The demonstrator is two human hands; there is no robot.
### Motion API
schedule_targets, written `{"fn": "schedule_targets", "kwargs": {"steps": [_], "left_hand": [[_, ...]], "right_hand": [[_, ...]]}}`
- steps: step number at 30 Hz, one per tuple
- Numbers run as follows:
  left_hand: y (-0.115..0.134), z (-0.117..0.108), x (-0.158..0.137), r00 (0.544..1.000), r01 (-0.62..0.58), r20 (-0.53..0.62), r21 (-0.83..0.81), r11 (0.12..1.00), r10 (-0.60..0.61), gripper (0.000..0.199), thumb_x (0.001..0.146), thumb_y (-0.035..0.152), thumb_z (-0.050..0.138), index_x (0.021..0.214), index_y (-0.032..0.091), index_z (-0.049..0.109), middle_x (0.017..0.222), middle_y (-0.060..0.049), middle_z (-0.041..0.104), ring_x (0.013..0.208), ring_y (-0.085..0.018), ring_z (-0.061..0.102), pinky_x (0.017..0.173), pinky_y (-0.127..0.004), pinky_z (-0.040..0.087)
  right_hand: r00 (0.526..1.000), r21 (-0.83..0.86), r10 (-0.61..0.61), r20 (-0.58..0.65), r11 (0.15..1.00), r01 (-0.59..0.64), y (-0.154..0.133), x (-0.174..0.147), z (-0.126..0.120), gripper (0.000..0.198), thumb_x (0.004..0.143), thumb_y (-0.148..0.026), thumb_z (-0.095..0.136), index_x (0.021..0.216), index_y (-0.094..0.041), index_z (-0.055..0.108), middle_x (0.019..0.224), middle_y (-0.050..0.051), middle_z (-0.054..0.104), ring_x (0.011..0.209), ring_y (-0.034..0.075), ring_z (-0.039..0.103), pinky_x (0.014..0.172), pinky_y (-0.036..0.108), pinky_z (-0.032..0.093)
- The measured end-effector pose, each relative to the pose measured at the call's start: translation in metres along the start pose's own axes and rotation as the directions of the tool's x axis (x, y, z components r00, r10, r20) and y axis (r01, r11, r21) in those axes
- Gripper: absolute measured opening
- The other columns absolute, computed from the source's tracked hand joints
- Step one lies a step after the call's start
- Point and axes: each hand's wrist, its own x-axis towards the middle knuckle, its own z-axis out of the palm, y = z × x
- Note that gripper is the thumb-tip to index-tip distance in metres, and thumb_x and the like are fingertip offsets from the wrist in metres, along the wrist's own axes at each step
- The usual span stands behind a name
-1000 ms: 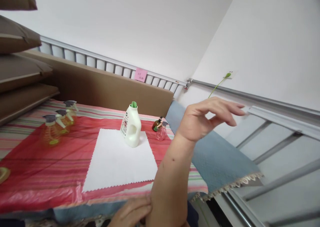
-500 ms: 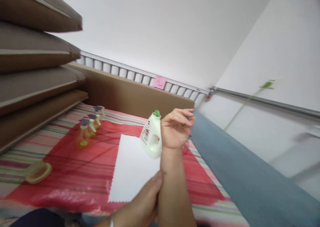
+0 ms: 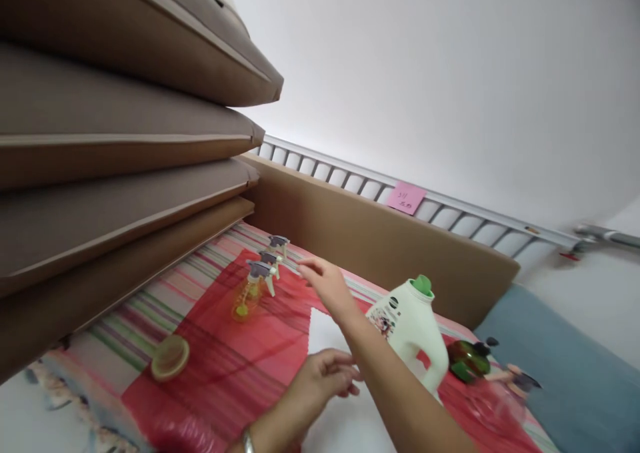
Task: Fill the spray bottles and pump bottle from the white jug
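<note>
My right hand (image 3: 326, 284) reaches out over the red sheet with its fingers stretched and nothing in them. Its fingertips are just right of the spray bottles with grey-and-white trigger heads; the nearest spray bottle (image 3: 246, 298) is clear orange-yellow. Below the right forearm, my left hand (image 3: 327, 377), a bracelet on its wrist, is loosely curled with fingers apart and empty. It hovers above the white sheet (image 3: 330, 426) with a zigzag edge. A pale green detergent jug (image 3: 413, 316) with a green spout stands right of the right forearm, partly hidden by it.
A round yellowish lid or dish (image 3: 171, 358) lies at the left of the red sheet (image 3: 220, 353). A dark green pump bottle (image 3: 467, 360) and a clear bottle (image 3: 495, 403) lie at the right. Stacked cushions (image 3: 125, 126) jut in at left; a brown board (image 3: 350, 223) stands behind.
My left hand has let go of my right forearm. My right hand has swung left and lowered toward the spray bottles. The view has turned left.
</note>
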Motion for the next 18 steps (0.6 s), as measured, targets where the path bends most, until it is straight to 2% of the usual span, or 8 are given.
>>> {"fn": "schedule_targets", "kwargs": {"steps": [3, 6, 9, 12, 15, 16, 18], "left_hand": [[0.006, -0.007, 0.0, 0.998, -0.056, -0.017, 0.04, 0.998, 0.057, 0.037, 0.064, 0.041, 0.069, 0.086, 0.011, 0.066, 0.079, -0.007, 0.067, 0.066, -0.015, 0.059, 0.066, -0.027, 0.042], [0.001, -0.01, -0.004, 0.998, -0.047, 0.035, 0.135, 0.99, 0.042, 0.035, 0.06, 0.042, 0.072, 0.079, 0.013, 0.067, 0.073, -0.005, 0.066, 0.068, -0.017, 0.059, 0.068, -0.029, 0.044], [-0.002, -0.016, -0.009, 0.995, -0.002, 0.095, 0.175, 0.985, -0.015, 0.035, 0.058, 0.042, 0.073, 0.078, 0.014, 0.068, 0.074, -0.005, 0.066, 0.072, -0.019, 0.06, 0.072, -0.032, 0.044], [0.008, -0.025, -0.012, 0.991, 0.059, 0.108, 0.141, 0.988, -0.075, 0.04, 0.056, 0.041, 0.074, 0.083, 0.013, 0.067, 0.076, -0.006, 0.067, 0.066, -0.016, 0.06, 0.071, -0.033, 0.045], [0.024, -0.029, -0.015, 0.989, 0.067, 0.13, 0.079, 0.995, -0.077, 0.037, 0.062, 0.041, 0.071, 0.081, 0.011, 0.064, 0.074, -0.009, 0.068, 0.059, -0.015, 0.061, 0.064, -0.031, 0.046], [0.028, -0.029, -0.016, 0.991, 0.039, 0.122, 0.05, 0.998, -0.044, 0.035, 0.065, 0.042, 0.069, 0.078, 0.01, 0.063, 0.072, -0.009, 0.068, 0.056, -0.015, 0.061, 0.061, -0.03, 0.046], [0.035, -0.029, -0.016, 0.998, -0.058, 0.036, -0.007, 0.998, 0.058, 0.034, 0.072, 0.044, 0.061, 0.071, 0.011, 0.06, 0.066, -0.008, 0.066, 0.052, -0.015, 0.06, 0.056, -0.028, 0.045]], "right_hand": [[0.994, -0.211, -0.01, 0.108, 0.977, 0.033, 0.004, 0.03, 0.043, 0.024, 0.073, -0.028, 0.058, 0.095, -0.02, 0.064, 0.103, 0.007, 0.066, 0.099, 0.021, 0.056, 0.088, 0.032, 0.038], [0.977, -0.401, 0.063, 0.205, 0.916, 0.025, 0.005, 0.051, 0.075, 0.026, 0.07, -0.033, 0.062, 0.092, -0.019, 0.065, 0.097, 0.009, 0.067, 0.095, 0.024, 0.058, 0.081, 0.033, 0.04], [0.961, -0.526, 0.142, 0.239, 0.85, 0.006, 0.005, 0.061, 0.088, 0.023, 0.07, -0.033, 0.062, 0.087, -0.018, 0.065, 0.09, 0.01, 0.068, 0.088, 0.025, 0.061, 0.071, 0.031, 0.042], [0.959, -0.59, 0.169, 0.226, 0.807, -0.003, 0.004, 0.054, 0.067, 0.02, 0.073, -0.035, 0.058, 0.083, -0.018, 0.064, 0.088, 0.009, 0.068, 0.085, 0.022, 0.06, 0.067, 0.028, 0.04], [0.961, -0.618, 0.197, 0.192, 0.785, -0.037, 0.006, 0.025, 0.014, 0.021, 0.078, -0.038, 0.052, 0.078, -0.019, 0.062, 0.08, 0.004, 0.067, 0.077, 0.018, 0.059, 0.063, 0.025, 0.037], [0.96, -0.621, 0.213, 0.179, 0.781, -0.058, 0.007, 0.011, -0.007, 0.022, 0.079, -0.038, 0.05, 0.077, -0.019, 0.06, 0.077, 0.003, 0.067, 0.073, 0.016, 0.059, 0.06, 0.024, 0.037], [0.954, -0.624, 0.258, 0.152, 0.774, -0.11, 0.013, -0.023, -0.046, 0.022, 0.081, -0.037, 0.047, 0.074, -0.019, 0.058, 0.072, 0.002, 0.066, 0.067, 0.015, 0.058, 0.056, 0.022, 0.036]]}}
